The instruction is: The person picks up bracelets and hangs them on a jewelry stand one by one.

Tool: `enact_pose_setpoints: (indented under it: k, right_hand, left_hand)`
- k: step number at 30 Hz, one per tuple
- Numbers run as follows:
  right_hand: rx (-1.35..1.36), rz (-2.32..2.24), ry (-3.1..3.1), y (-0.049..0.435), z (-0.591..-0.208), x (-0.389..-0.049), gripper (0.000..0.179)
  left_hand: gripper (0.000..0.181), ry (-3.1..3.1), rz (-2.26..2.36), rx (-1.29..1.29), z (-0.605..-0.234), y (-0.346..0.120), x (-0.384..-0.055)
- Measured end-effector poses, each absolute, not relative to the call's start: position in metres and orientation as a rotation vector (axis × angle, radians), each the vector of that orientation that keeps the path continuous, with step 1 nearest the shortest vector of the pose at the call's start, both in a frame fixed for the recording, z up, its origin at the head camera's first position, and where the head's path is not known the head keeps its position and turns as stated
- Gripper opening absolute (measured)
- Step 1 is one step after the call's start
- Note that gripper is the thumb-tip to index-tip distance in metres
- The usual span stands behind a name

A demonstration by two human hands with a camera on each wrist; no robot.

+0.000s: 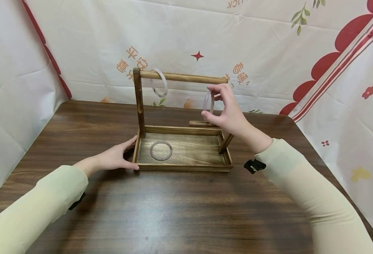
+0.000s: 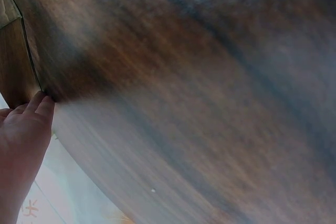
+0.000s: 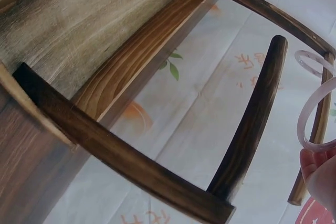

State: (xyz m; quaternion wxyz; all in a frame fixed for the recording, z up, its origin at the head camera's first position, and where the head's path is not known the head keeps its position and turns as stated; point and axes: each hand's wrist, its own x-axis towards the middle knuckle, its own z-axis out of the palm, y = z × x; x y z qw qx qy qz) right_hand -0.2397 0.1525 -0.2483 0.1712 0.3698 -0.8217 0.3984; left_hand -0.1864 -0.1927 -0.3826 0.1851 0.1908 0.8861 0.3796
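Observation:
A wooden stand point(image 1: 186, 168) has a shallow tray base, an upper bar point(image 1: 193, 78) and a shorter lower bar point(image 1: 199, 123). My left hand point(image 1: 113, 157) grips the tray's left end, thumb at the front corner and fingers along the side. With thumb and fingers, my right hand point(image 1: 229, 109) pinches a pale translucent bangle point(image 1: 207, 102) upright, below the upper bar's right part. Another pale bangle point(image 1: 165, 84) hangs round the upper bar near the left post. Flat inside the tray lies a purplish bangle point(image 1: 152, 151). In the left wrist view, fingertips point(image 2: 44, 100) touch the tray's lower edge.
The stand rests on a dark wood-grain table point(image 1: 161, 211). Behind it hangs a white printed cloth point(image 1: 180, 35), close to the table's back edge. The right post point(image 3: 121, 150) rises beside my right forearm, and the lower bar's free end point(image 3: 278, 40) points left.

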Motion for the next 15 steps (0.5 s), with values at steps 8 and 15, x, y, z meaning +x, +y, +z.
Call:
enact_pose_setpoints:
  k: [8,15]
  right_hand:
    - [0.953,1.170,-2.344,0.163,-0.246,-0.242,0.059]
    - [0.872,1.217,-2.314,0.172,-0.244,-0.246,0.058]
  left_hand:
    - [0.109,2.504,1.061,0.539,-0.384,-0.193,-0.187]
    - [0.109,2.503,1.068,0.538,-0.384,-0.193,-0.187]
